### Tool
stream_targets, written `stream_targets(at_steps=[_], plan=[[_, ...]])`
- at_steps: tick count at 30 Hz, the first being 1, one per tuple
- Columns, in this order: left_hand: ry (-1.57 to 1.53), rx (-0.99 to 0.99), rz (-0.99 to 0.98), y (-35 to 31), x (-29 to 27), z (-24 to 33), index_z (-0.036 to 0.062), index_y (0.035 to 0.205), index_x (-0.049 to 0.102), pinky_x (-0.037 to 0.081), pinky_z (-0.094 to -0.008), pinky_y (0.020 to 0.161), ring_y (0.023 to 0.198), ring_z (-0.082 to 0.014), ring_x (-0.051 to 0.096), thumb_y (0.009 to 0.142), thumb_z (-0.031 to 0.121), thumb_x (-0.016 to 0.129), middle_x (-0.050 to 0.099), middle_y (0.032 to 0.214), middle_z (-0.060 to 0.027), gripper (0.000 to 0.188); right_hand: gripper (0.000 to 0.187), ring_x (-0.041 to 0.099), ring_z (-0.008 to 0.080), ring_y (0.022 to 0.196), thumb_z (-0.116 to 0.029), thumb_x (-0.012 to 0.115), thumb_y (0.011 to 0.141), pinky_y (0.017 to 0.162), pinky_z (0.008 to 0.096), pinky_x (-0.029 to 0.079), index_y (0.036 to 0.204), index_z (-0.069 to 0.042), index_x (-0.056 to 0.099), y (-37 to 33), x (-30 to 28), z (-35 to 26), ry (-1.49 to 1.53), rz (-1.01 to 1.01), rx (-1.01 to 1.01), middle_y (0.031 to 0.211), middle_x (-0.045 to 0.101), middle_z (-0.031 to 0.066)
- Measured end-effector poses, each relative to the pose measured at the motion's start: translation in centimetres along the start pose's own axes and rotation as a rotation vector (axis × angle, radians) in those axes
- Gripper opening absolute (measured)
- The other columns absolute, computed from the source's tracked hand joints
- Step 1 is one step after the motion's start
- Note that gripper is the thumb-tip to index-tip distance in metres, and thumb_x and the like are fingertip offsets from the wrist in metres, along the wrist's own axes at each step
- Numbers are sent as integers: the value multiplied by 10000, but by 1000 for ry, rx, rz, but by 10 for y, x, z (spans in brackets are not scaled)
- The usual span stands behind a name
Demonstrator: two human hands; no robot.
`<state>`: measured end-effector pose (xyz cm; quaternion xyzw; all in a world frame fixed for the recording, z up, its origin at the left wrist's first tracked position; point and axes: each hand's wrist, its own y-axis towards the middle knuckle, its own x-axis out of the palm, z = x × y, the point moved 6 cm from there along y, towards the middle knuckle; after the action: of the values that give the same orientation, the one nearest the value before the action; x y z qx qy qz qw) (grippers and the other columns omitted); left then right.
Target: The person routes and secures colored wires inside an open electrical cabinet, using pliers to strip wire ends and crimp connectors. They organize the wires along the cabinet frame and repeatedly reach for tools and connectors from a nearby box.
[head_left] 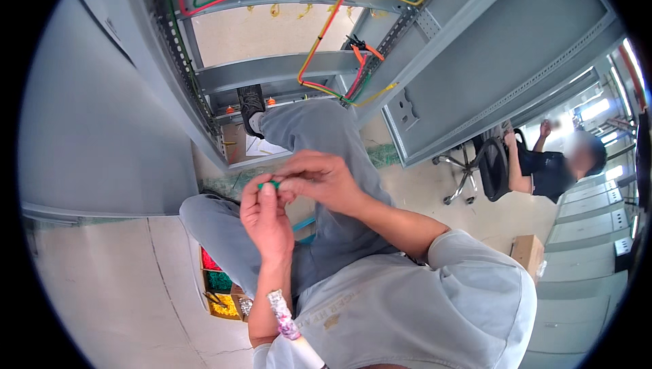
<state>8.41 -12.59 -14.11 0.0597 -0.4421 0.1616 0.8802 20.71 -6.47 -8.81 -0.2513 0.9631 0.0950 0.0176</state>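
My left hand (267, 216) and my right hand (322, 180) meet above my bent legs. Pinched between their fingertips is a small green piece (269, 184); the fingers cover most of it, so its exact kind does not show. Both hands are closed around it. Ahead of them stands an open grey metal cabinet (278, 72), with bundled red, yellow and green wires (319, 36) tied along its frame. One of my feet, in a dark shoe (251, 100), rests inside the cabinet's base.
Beside my left leg sits a divided box holding small red, green and yellow parts (219, 280). An open cabinet door (502, 63) spans the right. Beyond it a person in dark clothes (550, 172) sits on a wheeled chair (494, 168). A cardboard box (526, 253) stands behind right.
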Motion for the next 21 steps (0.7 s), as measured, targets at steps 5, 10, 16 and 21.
stream_targets(at_steps=[5,10,16,21], plan=[[298,-14,-23,-8,58,-30,-14,1213,643,563,-274,754,800,-126,674,1046,87,602,715,929,-73,200,243,717,163,878,-61,722,932,766,298,555,1165,4,749,-37,-65,-13,-106,191,-33,965,720,94],[380,-76,-133,12,100,-69,-30,1212,645,567,-261,731,765,-107,677,1041,94,622,715,868,-71,212,270,703,200,865,-79,703,938,786,311,545,1199,-24,746,-47,-118,-24,-294,289,-201,862,699,78],[241,-272,-154,31,122,-110,6,1224,643,564,-256,740,794,-114,666,1043,119,625,707,942,-53,214,262,655,143,842,-16,654,951,763,281,525,1198,-13,740,-48,-162,-3,-56,294,-145,945,698,67],[54,-477,-104,58,130,-130,11,1191,631,504,-227,663,764,-79,593,1058,164,614,663,938,-45,204,215,655,121,847,-8,671,946,733,287,537,1154,45,666,-41,-180,20,425,419,-41,969,676,61]])
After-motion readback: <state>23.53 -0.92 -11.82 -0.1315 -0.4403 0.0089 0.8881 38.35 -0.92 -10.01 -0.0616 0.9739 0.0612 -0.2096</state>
